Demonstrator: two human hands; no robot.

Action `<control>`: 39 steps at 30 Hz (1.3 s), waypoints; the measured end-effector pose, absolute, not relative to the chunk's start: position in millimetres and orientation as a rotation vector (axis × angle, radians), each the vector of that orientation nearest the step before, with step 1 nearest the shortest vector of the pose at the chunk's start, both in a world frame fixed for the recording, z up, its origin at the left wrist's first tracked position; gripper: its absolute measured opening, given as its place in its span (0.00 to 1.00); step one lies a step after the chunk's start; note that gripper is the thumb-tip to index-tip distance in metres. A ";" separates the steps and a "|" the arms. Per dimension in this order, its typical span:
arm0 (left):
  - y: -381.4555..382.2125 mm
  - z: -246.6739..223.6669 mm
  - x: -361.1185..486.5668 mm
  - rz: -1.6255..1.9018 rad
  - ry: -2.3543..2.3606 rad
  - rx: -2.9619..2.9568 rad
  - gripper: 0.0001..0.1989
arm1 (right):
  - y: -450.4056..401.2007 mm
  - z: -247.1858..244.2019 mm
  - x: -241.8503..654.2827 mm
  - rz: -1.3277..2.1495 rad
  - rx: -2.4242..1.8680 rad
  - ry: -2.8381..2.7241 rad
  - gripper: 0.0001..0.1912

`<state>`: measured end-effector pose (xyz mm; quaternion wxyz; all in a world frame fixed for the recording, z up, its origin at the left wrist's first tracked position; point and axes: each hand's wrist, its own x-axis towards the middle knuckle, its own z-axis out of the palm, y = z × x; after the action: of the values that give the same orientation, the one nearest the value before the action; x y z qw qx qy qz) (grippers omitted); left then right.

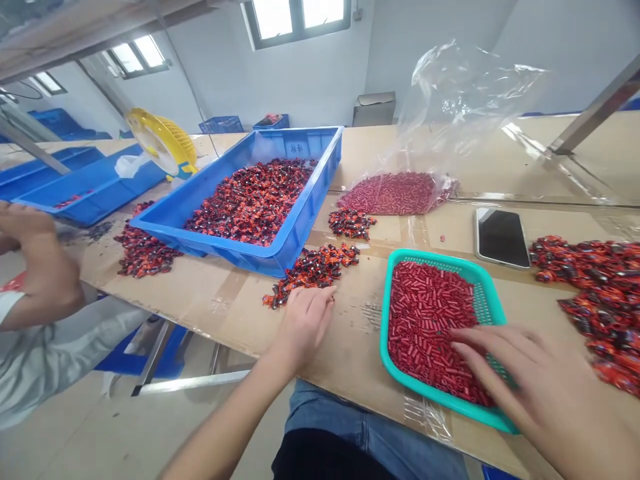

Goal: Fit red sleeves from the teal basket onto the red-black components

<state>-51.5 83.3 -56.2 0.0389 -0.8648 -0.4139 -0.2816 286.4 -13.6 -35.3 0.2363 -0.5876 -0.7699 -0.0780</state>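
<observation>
My left hand (pixel 307 317) rests on the cardboard tabletop at the near edge of a pile of small red-and-black parts (pixel 320 267). Its fingers are pressed together, and a tiny dark bit shows at the tips, too small to name. Over the right side of a green plastic basket (pixel 430 395) reaches my right hand (pixel 525 373). Short dark-red tubes (pixel 430 300) fill this basket. Thumb and forefinger of that hand come close together among the tubes; what lies between them cannot be made out.
Behind the left hand stands a large blue crate (pixel 280 252) of red-and-black parts. A clear bag (pixel 395 190) of red tubes lies farther back. To the right are a phone (pixel 501 237) and another parts pile (pixel 610 293). Left are a yellow fan (pixel 163 143) and another person's arm (pixel 45 267).
</observation>
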 end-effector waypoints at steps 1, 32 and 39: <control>80.8 -56.1 -50.5 -0.878 -1.281 -2.667 0.12 | -7.0 -35.4 277.8 -0.274 -1.604 -2.159 0.29; 2.1 8.4 -6.0 -1.810 -0.999 -3.002 0.15 | -50.0 38.4 201.6 0.623 -1.171 -1.850 0.04; -8.8 3.0 -7.8 -1.711 -0.907 -3.031 0.11 | -48.1 32.2 194.8 0.326 -1.185 -2.061 0.04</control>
<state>-7.8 -8.8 3.0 -0.2257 -0.8210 -0.2457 -0.4634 194.8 -48.1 32.2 0.3628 -0.4601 -0.8004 0.1266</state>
